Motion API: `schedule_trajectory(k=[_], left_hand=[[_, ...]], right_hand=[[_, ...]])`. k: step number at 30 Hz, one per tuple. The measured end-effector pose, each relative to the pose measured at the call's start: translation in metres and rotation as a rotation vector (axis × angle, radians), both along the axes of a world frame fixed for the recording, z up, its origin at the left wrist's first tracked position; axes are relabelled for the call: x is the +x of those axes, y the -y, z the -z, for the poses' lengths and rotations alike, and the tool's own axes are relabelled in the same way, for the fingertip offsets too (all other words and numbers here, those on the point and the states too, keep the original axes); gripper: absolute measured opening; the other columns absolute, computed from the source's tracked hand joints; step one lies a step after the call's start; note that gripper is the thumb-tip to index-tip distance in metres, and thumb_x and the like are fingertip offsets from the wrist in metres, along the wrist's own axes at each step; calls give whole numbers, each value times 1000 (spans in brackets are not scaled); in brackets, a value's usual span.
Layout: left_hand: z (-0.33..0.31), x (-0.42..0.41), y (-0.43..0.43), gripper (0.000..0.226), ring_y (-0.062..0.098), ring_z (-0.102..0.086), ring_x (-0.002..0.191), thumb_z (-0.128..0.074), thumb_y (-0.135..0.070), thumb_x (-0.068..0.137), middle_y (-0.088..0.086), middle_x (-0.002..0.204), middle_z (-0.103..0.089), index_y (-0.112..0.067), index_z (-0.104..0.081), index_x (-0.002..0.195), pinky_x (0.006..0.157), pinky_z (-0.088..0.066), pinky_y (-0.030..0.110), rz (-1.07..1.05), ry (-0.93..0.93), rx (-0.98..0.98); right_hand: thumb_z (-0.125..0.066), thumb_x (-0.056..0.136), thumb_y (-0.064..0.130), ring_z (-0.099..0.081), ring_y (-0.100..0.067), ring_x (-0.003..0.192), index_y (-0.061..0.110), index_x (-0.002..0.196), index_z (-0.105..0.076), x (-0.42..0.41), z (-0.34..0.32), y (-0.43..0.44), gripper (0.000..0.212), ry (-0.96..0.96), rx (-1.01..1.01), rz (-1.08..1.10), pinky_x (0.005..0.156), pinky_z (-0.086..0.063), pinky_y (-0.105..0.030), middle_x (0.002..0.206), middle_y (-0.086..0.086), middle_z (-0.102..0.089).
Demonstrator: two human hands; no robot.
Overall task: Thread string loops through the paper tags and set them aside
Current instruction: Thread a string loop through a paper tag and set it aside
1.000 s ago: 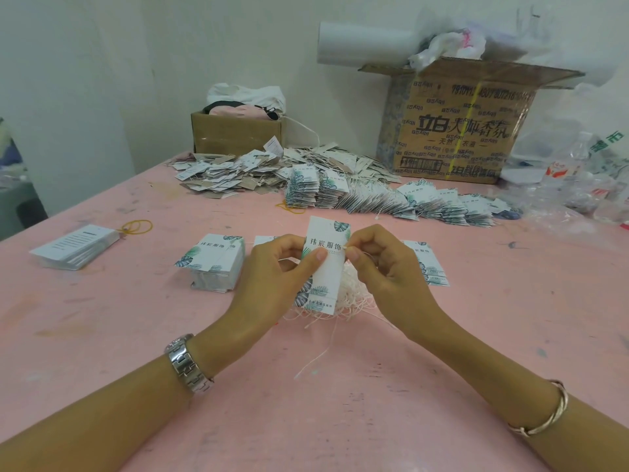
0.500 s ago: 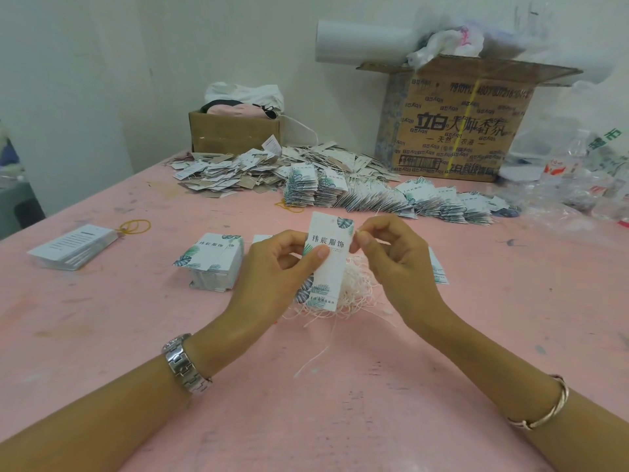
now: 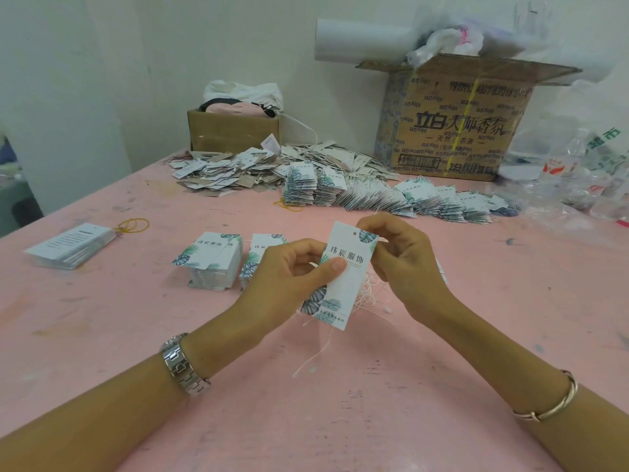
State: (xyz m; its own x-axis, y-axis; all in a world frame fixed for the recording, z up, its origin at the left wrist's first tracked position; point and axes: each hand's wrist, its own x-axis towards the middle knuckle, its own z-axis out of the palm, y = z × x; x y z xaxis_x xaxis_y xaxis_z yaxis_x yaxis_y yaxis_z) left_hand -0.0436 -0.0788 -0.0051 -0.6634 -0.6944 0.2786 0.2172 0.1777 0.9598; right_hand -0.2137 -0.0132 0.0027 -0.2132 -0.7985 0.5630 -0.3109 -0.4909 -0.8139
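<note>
My left hand [image 3: 289, 277] pinches a white paper tag [image 3: 345, 287] with leaf print and black characters, held upright above the pink table [image 3: 306, 403]. Its punched hole at the top is uncovered. My right hand [image 3: 401, 260] sits at the tag's upper right edge, fingers curled and pinching a thin white string behind the tag. A tangle of white string loops [image 3: 369, 292] lies under the tag, partly hidden by it. Two stacks of unthreaded tags [image 3: 214, 260] stand just left of my hands.
A long row of threaded tags [image 3: 391, 199] and a loose heap of tags [image 3: 231, 172] lie at the back. Behind them stand a small cardboard box [image 3: 235, 129] and a large printed box [image 3: 452, 124]. A stack of white cards [image 3: 69, 245] and yellow rubber bands [image 3: 134, 225] lie left. Plastic bags [image 3: 578, 172] crowd the right.
Both hands have lifted the tag slightly. My right hand has moved from the tag's top middle to its upper right edge, uncovering the punched hole.
</note>
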Motion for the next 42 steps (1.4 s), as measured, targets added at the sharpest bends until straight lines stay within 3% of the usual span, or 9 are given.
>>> schedule_trajectory(k=[6,9,15,19,23,27,34,38,42], left_hand=[[0,1,0,16,10,-73,78,-72,-23,79,0,89,-77,-16,-72,93,65,-55,19,9,33,35],[1,0,1,24,15,-73,85,-70,-22,86,3,101,-75,-20,-61,108,70,-59,26,-2,74,57],[0,-2,-6,25,3,-65,68,-59,-29,95,4,88,-62,-27,-44,116,58,-50,15,-82,46,-13],[2,-1,-6,26,18,-68,74,-62,-31,93,-12,84,-62,-32,-43,111,65,-51,30,-144,-11,-77],[1,1,-6,25,11,-67,81,-69,-27,90,-15,102,-59,-39,-49,99,63,-55,25,-258,-43,-272],[2,1,-7,11,11,-66,87,-71,-24,89,-10,112,-58,-33,-66,95,66,-49,16,-327,-52,-432],[0,3,-8,6,6,-64,91,-75,-23,85,-12,113,-61,-28,-74,88,64,-51,18,-366,-48,-441],[0,3,-7,3,9,-56,115,-72,-28,81,-16,112,-59,-31,-71,81,88,-48,25,-404,2,-504],[-4,6,-8,11,10,-53,107,-67,-42,73,-16,99,-58,-32,-69,75,93,-38,22,-531,-16,-583]], right_hand=[[-42,87,-20,-45,1,45,13,89,-62,-2,-2,0,39,-24,3,8,46,-30,-11,78,14,-68],[-43,91,-20,-49,1,45,10,89,-61,0,-1,0,35,-16,28,-9,46,-32,-8,76,15,-68],[-46,93,-14,-53,4,45,10,93,-60,7,-1,-1,27,-5,44,-96,47,-34,-4,72,17,-67],[-50,92,-9,-55,4,47,8,94,-59,9,-2,-3,19,-3,38,-124,48,-35,-4,72,16,-67],[-47,93,-14,-56,6,48,6,97,-57,9,-2,-3,23,-13,52,-125,49,-38,-3,70,17,-67],[-48,93,-12,-55,6,47,7,95,-57,10,-2,-3,22,-25,52,-126,49,-37,-3,67,18,-65],[-55,91,-10,-56,6,49,5,97,-60,10,-3,-6,17,-57,42,-120,51,-40,-3,63,17,-65],[-59,91,-1,-54,3,47,4,96,-65,9,-4,-5,9,-104,66,-117,50,-38,-4,61,10,-65],[-63,84,23,-49,1,47,3,86,-65,2,-7,-5,20,-150,114,-75,48,-34,-6,56,10,-59]])
